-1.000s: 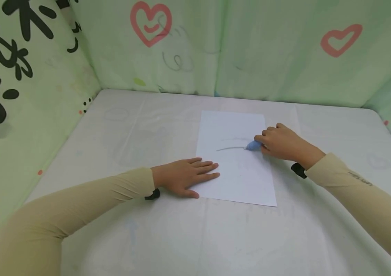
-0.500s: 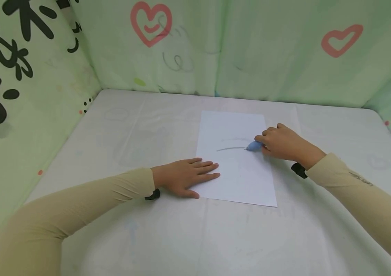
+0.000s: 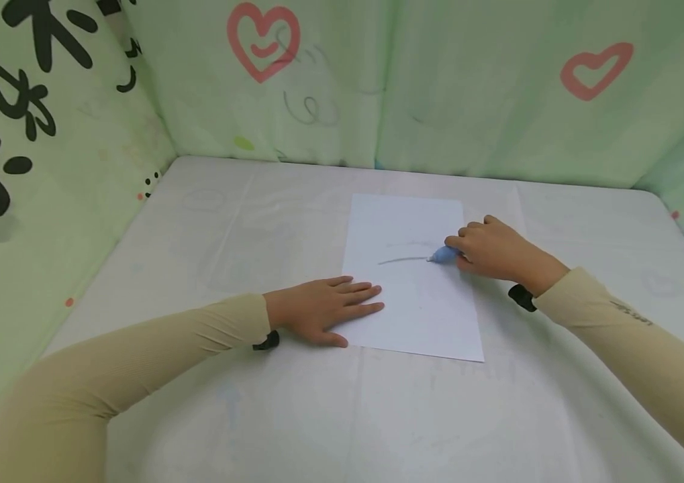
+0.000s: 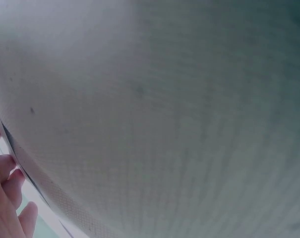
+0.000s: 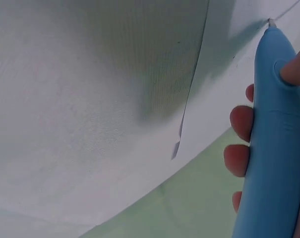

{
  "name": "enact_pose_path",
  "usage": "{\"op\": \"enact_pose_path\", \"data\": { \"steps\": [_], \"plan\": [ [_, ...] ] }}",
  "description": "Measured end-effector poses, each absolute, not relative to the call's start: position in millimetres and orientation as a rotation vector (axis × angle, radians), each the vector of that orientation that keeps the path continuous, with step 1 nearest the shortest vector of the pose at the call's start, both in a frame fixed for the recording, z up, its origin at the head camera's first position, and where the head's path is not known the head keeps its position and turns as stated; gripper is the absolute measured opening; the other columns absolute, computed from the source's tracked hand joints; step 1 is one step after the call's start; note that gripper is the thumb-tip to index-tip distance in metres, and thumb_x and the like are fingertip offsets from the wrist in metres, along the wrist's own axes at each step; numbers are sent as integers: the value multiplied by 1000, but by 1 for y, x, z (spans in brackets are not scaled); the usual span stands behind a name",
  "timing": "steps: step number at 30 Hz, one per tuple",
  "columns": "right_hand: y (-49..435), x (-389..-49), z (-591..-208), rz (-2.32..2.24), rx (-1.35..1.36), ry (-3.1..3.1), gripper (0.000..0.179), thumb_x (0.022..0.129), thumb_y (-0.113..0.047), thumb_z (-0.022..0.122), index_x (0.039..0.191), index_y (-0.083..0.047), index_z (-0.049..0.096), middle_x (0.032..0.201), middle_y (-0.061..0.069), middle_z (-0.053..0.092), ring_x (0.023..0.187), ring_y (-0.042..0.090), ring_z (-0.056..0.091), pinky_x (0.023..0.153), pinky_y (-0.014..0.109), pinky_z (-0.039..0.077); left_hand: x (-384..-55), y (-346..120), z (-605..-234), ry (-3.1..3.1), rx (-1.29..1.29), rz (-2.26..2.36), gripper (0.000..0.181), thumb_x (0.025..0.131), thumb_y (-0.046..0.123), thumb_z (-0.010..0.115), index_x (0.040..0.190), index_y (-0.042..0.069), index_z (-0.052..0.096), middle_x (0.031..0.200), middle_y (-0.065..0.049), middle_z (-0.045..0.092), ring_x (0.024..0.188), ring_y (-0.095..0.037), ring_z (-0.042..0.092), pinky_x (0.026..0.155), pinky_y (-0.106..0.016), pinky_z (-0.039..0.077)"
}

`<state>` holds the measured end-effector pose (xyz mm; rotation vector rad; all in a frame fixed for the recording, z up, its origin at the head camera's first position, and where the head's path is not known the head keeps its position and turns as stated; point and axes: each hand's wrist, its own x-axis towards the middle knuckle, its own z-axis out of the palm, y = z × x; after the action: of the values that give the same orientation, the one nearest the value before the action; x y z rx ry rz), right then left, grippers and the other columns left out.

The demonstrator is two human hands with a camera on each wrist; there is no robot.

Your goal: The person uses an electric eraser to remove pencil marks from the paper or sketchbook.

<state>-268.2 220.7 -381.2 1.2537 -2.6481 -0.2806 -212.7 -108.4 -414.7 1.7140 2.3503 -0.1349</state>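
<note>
A sheet of white paper [image 3: 414, 315] lies on the white-covered table, with a thin grey line [image 3: 402, 259] and a fainter mark above it. My left hand [image 3: 329, 310] rests flat across the paper's left edge, fingers spread. In the left wrist view only a few of its fingertips [image 4: 8, 183] show at the lower left. At the paper's right edge my right hand [image 3: 493, 251] grips a blue pen-shaped tool [image 5: 276, 144] with a button on its body. The thumb lies on that button. The tool's narrow tip meets the right end of the grey line.
The table [image 3: 245, 416] has a white cover with faint marks. Green curtains [image 3: 462, 121] with red hearts stand behind it, and a green panel [image 3: 64, 168] with black characters rises on the left. Each wrist wears a small black device [image 3: 523, 297].
</note>
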Motion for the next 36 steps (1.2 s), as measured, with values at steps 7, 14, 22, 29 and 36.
{"op": "enact_pose_path", "data": {
  "steps": [7,14,22,29,36],
  "plan": [
    [218,-269,-381,-286,1268,-2650,13,78,-10,66,90,-7,62,68,7,59,61,23,55,54,35,38,-212,-109,-414,2350,1708,-126,74,95,53,38,152,12,15,159,-10,12,147,-22,13,120,-42,14],
    [217,-269,-381,-300,1253,-2684,14,80,-11,65,92,-7,63,70,7,60,63,24,56,56,37,41,-212,-109,-414,2347,1711,-128,74,95,54,37,152,12,14,159,-10,12,147,-23,13,120,-41,14],
    [217,-269,-381,-314,1250,-2700,15,80,-11,66,93,-7,63,71,8,61,65,24,58,57,37,41,-212,-109,-415,2347,1714,-116,74,95,54,38,152,12,15,159,-10,12,147,-23,13,120,-42,14],
    [215,-271,-382,-320,1247,-2703,12,80,-11,64,92,-7,63,69,7,61,63,23,57,56,36,41,-212,-109,-414,2347,1697,-126,74,95,54,37,152,13,13,159,-9,10,148,-22,11,120,-41,12],
    [215,-271,-382,-313,1241,-2696,11,80,-10,65,90,-7,63,68,7,60,61,23,55,54,35,38,-212,-108,-414,2338,1704,-109,74,95,54,37,152,12,14,159,-9,10,148,-23,11,120,-42,13]
  ]
}}
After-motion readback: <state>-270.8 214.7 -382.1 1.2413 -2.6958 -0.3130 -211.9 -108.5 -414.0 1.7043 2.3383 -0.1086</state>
